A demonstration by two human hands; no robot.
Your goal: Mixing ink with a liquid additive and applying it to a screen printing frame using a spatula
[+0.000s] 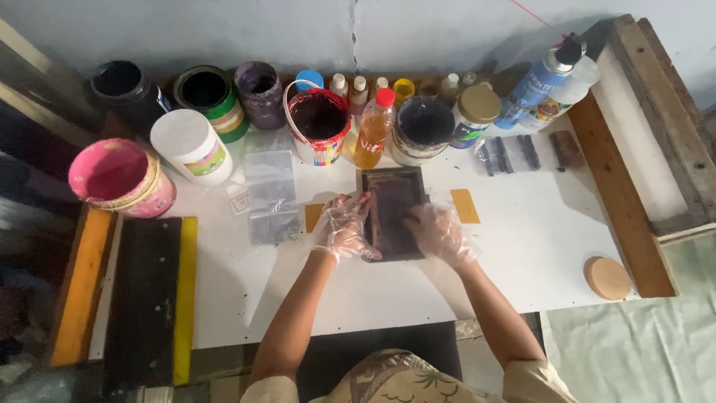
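white flat table top, dark rectangular framed screen at centre, open paint tubs and bottles along far edge, pink bucket at left edge, round wooden disc near right edge, clear plastic bags left of centre

Thin, clear, crinkled plastic gloves are worn on both hands; a dark, matt-looking small frame is pressed on the smooth white tabletop.
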